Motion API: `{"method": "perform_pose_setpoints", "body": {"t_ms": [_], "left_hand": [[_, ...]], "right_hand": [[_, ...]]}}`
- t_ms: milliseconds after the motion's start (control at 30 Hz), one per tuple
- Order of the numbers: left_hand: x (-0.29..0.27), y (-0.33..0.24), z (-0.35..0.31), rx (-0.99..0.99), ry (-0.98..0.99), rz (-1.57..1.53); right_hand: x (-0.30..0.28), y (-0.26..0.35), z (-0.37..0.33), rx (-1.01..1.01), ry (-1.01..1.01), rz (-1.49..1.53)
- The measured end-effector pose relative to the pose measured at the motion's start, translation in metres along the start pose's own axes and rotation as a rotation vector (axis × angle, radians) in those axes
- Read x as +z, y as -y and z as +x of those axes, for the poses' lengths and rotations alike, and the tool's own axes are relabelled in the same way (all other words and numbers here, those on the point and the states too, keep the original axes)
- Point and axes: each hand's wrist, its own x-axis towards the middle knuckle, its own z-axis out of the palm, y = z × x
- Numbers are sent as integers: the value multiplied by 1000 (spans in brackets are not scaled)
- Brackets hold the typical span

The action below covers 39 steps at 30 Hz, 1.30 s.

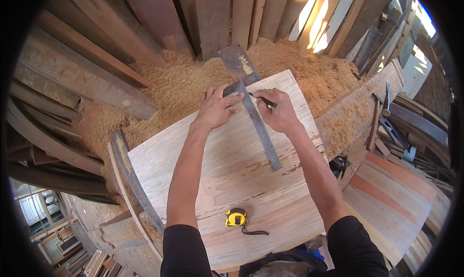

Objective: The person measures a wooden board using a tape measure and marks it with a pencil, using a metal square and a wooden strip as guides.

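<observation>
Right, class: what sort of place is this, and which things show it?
Most likely a woodworking shop or timber yard: sawdust heaped around, planks leaning behind, and a yellow tape measure on the board.

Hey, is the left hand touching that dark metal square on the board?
Touching. The head view shows the left hand pressed flat on the upper end of the metal square, fingers overlapping its blade on the plywood board.

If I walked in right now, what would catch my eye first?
Two bare hands at the far end of a pale plywood sheet: the left hand presses a dark metal square flat while the right hand holds a pencil against it. Nearer lies a yellow tape measure; sawdust heaps beyond.
</observation>
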Motion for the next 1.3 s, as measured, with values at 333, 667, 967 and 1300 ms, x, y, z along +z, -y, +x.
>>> {"method": "perform_pose_setpoints", "body": {"t_ms": [333,667,967,1300], "left_hand": [[0,-4,3,9,22,-23],[-10,11,-15,-246,-309,-305],[57,67,-300,-800,-885,-183],[118,-49,-475,-1241,-455,107]], "right_hand": [[6,-3,-15,-2,-93,78],[-2,61,-153,110,361,-203],[66,117,-287,-1,409,-268],[-8,72,-314,206,697,-56]]}}
